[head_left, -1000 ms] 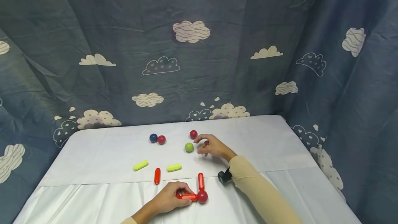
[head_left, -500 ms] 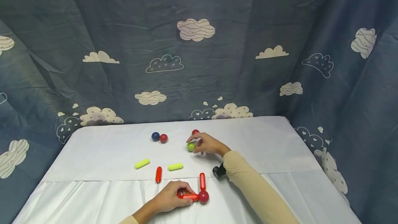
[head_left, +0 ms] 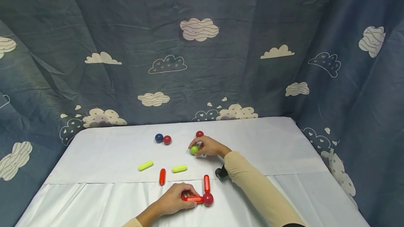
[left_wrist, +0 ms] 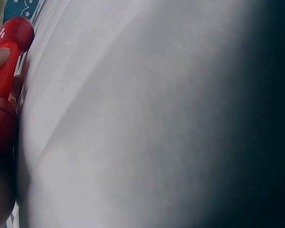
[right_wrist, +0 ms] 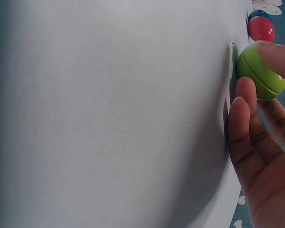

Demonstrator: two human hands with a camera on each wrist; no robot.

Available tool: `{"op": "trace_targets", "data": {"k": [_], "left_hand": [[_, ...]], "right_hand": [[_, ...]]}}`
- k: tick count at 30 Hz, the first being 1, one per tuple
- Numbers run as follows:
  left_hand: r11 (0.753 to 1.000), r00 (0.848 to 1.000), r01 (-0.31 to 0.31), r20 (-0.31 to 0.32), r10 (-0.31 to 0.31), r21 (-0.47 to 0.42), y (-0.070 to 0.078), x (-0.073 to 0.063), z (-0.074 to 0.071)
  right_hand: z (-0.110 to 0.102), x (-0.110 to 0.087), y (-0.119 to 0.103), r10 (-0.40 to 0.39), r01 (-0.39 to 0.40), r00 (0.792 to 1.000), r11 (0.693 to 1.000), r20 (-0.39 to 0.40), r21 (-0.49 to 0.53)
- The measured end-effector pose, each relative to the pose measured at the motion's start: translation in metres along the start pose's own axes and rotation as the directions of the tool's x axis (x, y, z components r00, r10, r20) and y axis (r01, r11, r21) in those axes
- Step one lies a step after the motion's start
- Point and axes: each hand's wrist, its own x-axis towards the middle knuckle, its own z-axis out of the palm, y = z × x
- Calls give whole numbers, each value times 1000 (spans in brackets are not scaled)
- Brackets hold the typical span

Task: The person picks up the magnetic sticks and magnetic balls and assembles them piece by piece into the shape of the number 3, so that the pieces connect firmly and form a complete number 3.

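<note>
My left hand (head_left: 176,199) grips a red stick (head_left: 195,199) low over the near part of the table. A red ball (head_left: 208,199) caps the stick's far end, and a second red stick (head_left: 206,183) points away from that ball. In the left wrist view another red ball (left_wrist: 2,126) joins the gripped stick (left_wrist: 4,71) on the palm side, partly cut off by the frame edge. With thumb and fingers, my right hand (head_left: 209,146) pinches a green ball (head_left: 194,150) on the white cloth. The right wrist view shows the thumb over this green ball (right_wrist: 256,66).
Behind the right hand lies a red ball (head_left: 199,133). A blue ball (head_left: 159,138) and a red ball (head_left: 167,139) sit side by side farther left. Two yellow-green sticks (head_left: 146,165) and a loose red stick (head_left: 162,177) lie mid-table. A patterned curtain (head_left: 170,87) hangs behind.
My right hand has moved left to the green ball and closed its thumb and fingers on it. The left hand keeps hold of the red stick, nearly still.
</note>
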Motion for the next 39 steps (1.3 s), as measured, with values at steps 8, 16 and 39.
{"op": "trace_targets", "data": {"k": [8,16,39], "left_hand": [[1000,1000,20,15,-20,-11,0,1,0],[1000,1000,1,2,-1,-5,-1,0,1],[1000,1000,-23,-14,23,0,2,-2,1]], "right_hand": [[2,0,-4,12,-12,1000,1000,14,-15],[2,-13,-6,60,-54,997,992,-47,115],[14,-56,11,148,-85,981,913,-128,399]]}}
